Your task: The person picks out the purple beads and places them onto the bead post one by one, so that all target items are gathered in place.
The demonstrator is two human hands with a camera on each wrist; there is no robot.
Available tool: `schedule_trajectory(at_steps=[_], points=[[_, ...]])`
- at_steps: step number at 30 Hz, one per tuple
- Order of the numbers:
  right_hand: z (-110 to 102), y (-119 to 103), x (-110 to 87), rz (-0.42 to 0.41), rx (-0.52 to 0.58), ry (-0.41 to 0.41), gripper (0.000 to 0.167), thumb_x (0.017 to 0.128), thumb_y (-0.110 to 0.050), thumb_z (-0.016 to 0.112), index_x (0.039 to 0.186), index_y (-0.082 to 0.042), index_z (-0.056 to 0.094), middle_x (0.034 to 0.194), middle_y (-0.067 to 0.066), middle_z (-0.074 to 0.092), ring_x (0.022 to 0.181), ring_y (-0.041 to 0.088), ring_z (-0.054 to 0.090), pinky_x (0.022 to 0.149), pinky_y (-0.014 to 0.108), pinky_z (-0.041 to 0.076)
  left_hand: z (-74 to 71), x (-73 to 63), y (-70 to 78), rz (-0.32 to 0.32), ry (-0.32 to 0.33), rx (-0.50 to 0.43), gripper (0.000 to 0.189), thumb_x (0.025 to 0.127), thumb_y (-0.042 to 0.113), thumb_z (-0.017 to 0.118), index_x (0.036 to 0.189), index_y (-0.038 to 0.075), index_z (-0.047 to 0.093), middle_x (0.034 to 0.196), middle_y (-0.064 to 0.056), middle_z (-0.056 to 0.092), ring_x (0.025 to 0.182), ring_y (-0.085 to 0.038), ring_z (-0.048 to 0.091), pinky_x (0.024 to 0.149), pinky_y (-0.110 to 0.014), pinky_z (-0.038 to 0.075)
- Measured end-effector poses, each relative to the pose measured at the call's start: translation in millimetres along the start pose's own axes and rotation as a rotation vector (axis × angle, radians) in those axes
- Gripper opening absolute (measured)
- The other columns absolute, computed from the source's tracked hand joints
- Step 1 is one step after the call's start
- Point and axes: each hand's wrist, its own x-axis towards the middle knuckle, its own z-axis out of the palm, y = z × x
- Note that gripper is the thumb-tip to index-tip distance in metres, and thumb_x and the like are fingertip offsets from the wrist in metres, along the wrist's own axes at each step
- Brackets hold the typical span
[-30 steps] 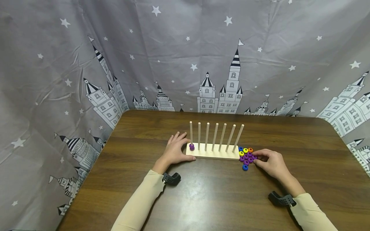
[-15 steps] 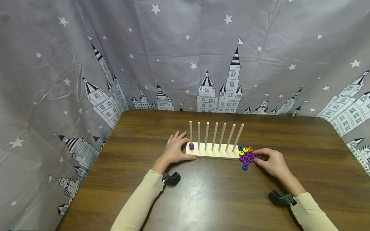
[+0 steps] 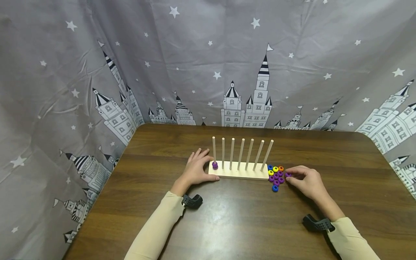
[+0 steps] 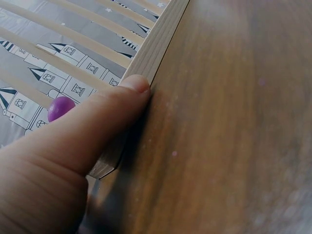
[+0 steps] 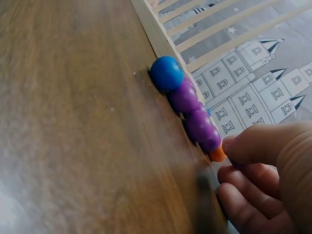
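A pale wooden peg board with a row of several upright pegs lies on the table. Purple beads are stacked low on its leftmost peg. My left hand grips the board's left end, the thumb pressed along its front side in the left wrist view. At the board's right end, my right hand pinches a purple bead between thumb and fingers, slightly apart from the bead cluster. From the right wrist this bead is mostly hidden behind the thumb.
Loose beads crowd against the board's right end: several purple ones, yellow ones, an orange one and blue ones. Behind the brown wooden table hangs a grey curtain printed with castles and stars.
My right hand has shifted slightly right, drawing the pinched purple bead away from the cluster. The left hand keeps its grip on the peg board.
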Motion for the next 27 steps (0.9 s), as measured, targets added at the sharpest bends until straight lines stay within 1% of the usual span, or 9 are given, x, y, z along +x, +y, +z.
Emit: schedule_trajectory(at_steps=[3,8,17,21,27], points=[[-0.7,0.1,-0.2,0.014,0.024,0.004,0.016,0.079,0.0,0.082,0.095,-0.002,0.079,0.094,0.016,0.077,0.074,-0.015,0.054,0.063,0.005,0.046,0.3,-0.2,-0.2,0.002,0.005,-0.003,0.073,0.07,0.054,0.087,0.128,0.016,0.067,0.164,-0.016,0.037,0.157,-0.043,0.019,0.129,-0.062,0.009],[-0.2,0.3,0.4,0.053,0.073,-0.017,0.017,0.08,0.002,0.079,0.097,0.002,0.078,0.096,0.021,0.076,0.076,-0.017,0.056,0.066,0.003,0.049,1.0,0.0,-0.4,0.002,0.008,-0.003,0.072,0.07,0.054,0.087,0.128,0.016,0.067,0.164,-0.016,0.037,0.157,-0.043,0.02,0.129,-0.062,0.01],[-0.9,1.5,-0.3,0.16,0.161,-0.015,0.022,0.083,-0.003,0.079,0.104,0.004,0.076,0.102,0.024,0.076,0.075,-0.015,0.058,0.064,0.008,0.051,1.6,0.6,-1.3,0.0,0.005,0.004,0.074,0.07,0.054,0.086,0.13,0.015,0.066,0.164,-0.015,0.038,0.157,-0.042,0.02,0.129,-0.061,0.01],[-2.2,0.5,0.3,0.188,0.176,-0.033,0.024,0.087,-0.004,0.076,0.108,0.005,0.075,0.105,0.025,0.076,0.076,-0.015,0.058,0.063,0.009,0.051,0.7,0.3,-0.3,0.002,0.007,0.004,0.075,0.069,0.054,0.087,0.129,0.014,0.066,0.164,-0.016,0.038,0.157,-0.043,0.021,0.128,-0.062,0.011],[-3.6,-0.7,2.0,0.235,0.242,-0.082,0.029,0.089,-0.005,0.075,0.114,0.009,0.073,0.108,0.026,0.075,0.078,-0.016,0.06,0.065,0.01,0.053,0.2,0.0,0.1,-0.003,-0.001,0.003,0.075,0.07,0.054,0.086,0.131,0.015,0.066,0.164,-0.015,0.037,0.158,-0.042,0.019,0.129,-0.061,0.009]])
